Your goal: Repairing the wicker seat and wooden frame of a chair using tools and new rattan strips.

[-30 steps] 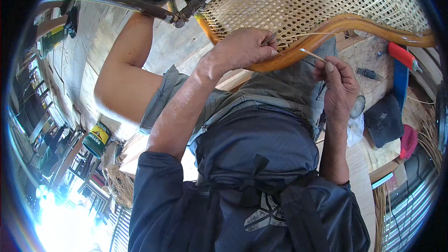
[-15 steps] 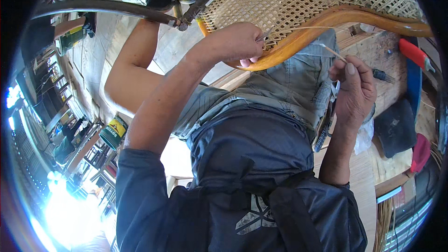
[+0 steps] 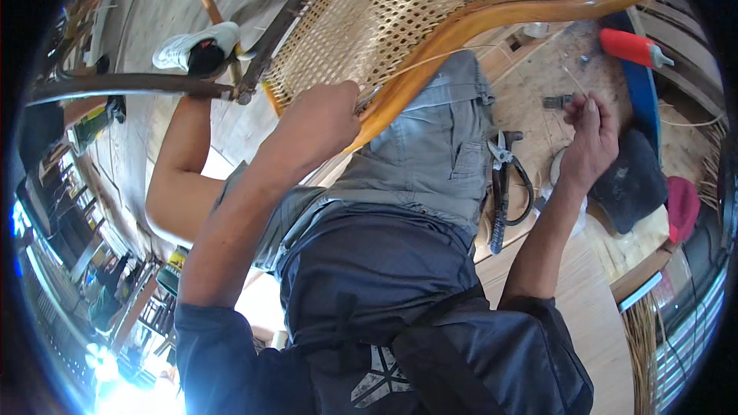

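Observation:
Woven cane webbing [image 3: 369,11] stretches inside a curved, varnished wooden frame [image 3: 461,21] over my lap. My left hand [image 3: 319,123] is closed at the near end of the frame, where cane meets wood. A small greyish bit shows by its fingertips, but what it grips is mostly hidden. From there a loose pale cane strand [image 3: 442,54] runs across the frame to the right. Off to the right, my right hand [image 3: 590,138] pinches a thin pale strip [image 3: 573,81] between thumb and fingers, apart from the webbing.
Pruning shears [image 3: 500,177] and a dark curved tool lie beside my thigh. A red bottle [image 3: 626,48] with a nozzle, a dark cloth pad [image 3: 632,184] and a red cloth [image 3: 681,207] are at the right. A dark bar [image 3: 138,86] crosses the left, near my shoe [image 3: 196,48].
The view has shifted, so the frame and webbing appear further left. My right hand now stands further from the frame, uncovering the shears. My left hand stays at the frame's edge.

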The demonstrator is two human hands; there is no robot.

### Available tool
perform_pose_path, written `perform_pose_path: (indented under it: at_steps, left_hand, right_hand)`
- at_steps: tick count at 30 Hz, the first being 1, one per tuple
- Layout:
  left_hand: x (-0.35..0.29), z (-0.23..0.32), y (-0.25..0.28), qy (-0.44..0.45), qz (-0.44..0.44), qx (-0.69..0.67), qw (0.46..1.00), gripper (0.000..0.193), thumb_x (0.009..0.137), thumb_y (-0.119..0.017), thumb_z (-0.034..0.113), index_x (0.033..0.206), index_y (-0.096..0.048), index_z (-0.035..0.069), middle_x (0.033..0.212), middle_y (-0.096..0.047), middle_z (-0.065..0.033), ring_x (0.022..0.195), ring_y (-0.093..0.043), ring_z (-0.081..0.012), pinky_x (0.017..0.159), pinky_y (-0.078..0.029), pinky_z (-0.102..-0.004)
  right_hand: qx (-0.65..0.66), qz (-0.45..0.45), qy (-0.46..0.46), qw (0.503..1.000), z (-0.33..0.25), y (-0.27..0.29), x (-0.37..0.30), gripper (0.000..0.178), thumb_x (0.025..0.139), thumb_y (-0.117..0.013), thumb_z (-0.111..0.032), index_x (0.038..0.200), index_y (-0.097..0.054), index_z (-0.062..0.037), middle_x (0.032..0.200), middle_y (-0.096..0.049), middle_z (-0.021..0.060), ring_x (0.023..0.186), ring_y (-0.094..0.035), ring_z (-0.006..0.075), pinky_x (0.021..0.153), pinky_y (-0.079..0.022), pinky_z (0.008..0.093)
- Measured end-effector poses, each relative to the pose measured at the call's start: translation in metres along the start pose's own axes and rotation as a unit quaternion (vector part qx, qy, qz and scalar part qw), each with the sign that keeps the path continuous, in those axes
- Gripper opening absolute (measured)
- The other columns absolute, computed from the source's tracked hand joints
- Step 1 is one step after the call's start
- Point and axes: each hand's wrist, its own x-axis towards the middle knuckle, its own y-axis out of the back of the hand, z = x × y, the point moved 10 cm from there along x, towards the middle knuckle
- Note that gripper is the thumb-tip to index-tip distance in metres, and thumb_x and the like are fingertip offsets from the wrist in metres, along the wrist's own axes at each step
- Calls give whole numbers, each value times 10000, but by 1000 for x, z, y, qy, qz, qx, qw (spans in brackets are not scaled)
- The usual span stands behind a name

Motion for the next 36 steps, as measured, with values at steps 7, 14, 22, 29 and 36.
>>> perform_pose_path:
  at_steps: [7,14,22,29,36]
  left_hand:
    - [-6,-17,-5,5,52,-60,997,203,830,-561,169,886,-580,-26,768,-632,-240,750,-639,-393,691,-488,-459]
    - [4,-47,-30,37,-27,-268,962,230,824,-620,222,882,-600,0,715,-630,-84,633,-618,-156,574,-500,-316]
    - [-38,-65,-5,103,38,-523,845,412,929,-512,381,1043,-606,-3,820,-658,-102,802,-663,-161,667,-533,-310]
    - [-82,-7,-8,-46,131,-578,804,527,992,-383,465,1159,-566,0,1020,-636,-155,989,-615,-290,886,-477,-375]
    - [-98,-83,16,-118,393,-112,905,209,865,-611,225,956,-624,38,906,-618,-141,886,-615,-324,792,-489,-433]
  right_hand:
    - [-186,-64,106,975,51,-42,89,226,910,-571,-136,1055,-661,13,934,-688,111,812,-640,167,746,-496,278]
    - [-286,-125,221,924,45,-63,98,450,880,-571,-140,1296,-491,11,1205,-599,175,1089,-581,246,956,-423,327]
    - [-139,-184,35,972,-18,-72,-40,215,930,-524,-108,1105,-604,-12,927,-634,58,819,-598,140,766,-478,264]
    - [19,-591,-167,789,-31,-202,-243,458,858,-672,-297,1183,-573,9,1118,-589,88,1087,-522,153,944,-387,291]
    - [-253,-526,59,810,-48,-240,-168,244,817,-691,-211,825,-526,-33,689,-495,-12,638,-442,84,595,-407,290]
